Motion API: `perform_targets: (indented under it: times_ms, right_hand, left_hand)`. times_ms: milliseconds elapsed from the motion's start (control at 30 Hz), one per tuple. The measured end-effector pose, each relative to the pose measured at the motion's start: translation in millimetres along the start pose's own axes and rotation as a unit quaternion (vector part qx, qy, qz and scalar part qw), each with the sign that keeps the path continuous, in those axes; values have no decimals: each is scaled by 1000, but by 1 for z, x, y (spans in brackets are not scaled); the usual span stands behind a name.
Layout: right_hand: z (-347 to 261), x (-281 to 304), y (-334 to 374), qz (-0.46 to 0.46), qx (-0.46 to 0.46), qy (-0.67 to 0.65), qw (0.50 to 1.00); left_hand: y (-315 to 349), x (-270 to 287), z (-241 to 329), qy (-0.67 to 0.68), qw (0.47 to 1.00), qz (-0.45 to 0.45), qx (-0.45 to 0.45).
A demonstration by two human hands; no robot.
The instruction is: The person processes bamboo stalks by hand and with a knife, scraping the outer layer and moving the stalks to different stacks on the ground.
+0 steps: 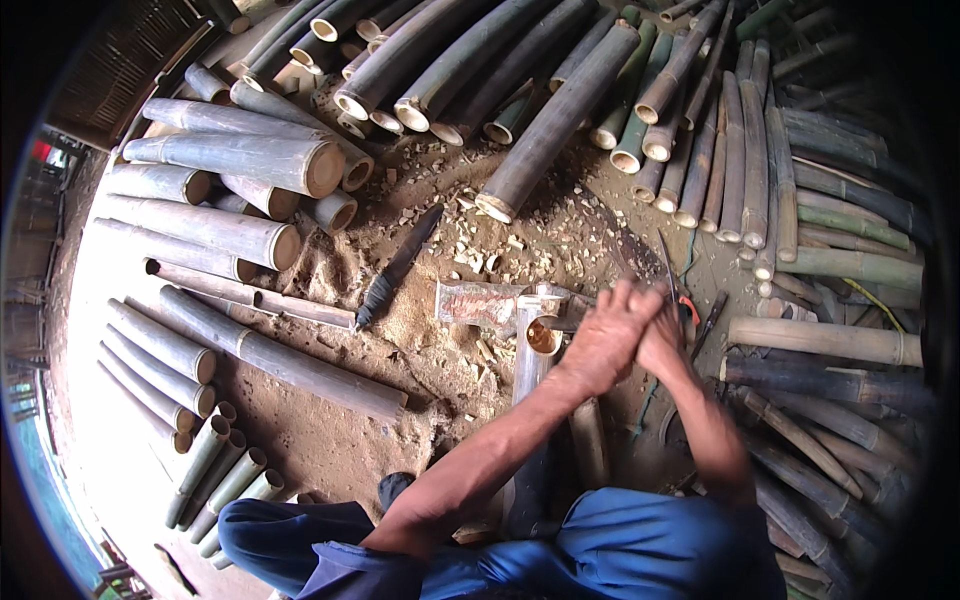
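Observation:
My left hand (606, 342) and my right hand (660, 335) are closed together, slightly blurred, just right of the mouth of a bamboo tube (530, 375). A dark, narrow tool end (567, 324) shows between my left hand and that mouth; its grip is hidden under my fingers. The tube points away from me, between my knees, and its hollow looks orange-brown inside. Its far end lies against a worn wooden block (480, 303). Beyond my right hand is a thin blade (667, 257), with an orange-red piece (689, 309) close by the knuckles.
A large knife (400, 268) with a wrapped handle lies on brown sacking (330, 265) at the left. Pale chips (480, 240) litter the ground ahead. Cut bamboo lengths (240, 160) are stacked left, ahead and right (820, 342). A long bamboo pole (290, 355) lies nearer.

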State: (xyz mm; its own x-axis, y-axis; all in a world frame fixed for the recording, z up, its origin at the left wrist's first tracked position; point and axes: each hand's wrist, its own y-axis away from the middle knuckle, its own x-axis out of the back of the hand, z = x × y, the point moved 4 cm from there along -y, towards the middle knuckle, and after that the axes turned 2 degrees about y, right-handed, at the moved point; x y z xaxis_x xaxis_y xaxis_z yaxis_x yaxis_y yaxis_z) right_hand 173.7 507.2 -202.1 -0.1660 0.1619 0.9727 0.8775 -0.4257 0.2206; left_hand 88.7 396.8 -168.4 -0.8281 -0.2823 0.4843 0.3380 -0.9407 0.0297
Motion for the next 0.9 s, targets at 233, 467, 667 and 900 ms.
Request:
perform_targets:
  times_ms: [233,467,667,900]
  right_hand:
    - [-78,39,-64,23,259,55,964]
    - [-71,19,-60,-80,323,226,915]
    - [-12,20,-20,-241,227,-28,943]
    - [-55,-31,51,-268,51,-221,936]
  left_hand:
    - [19,31,-26,247,919,308,-18]
    - [32,19,-27,112,924,365,-13]
    - [13,-10,20,83,986,-12,143]
    - [25,-25,16,36,964,-243,106]
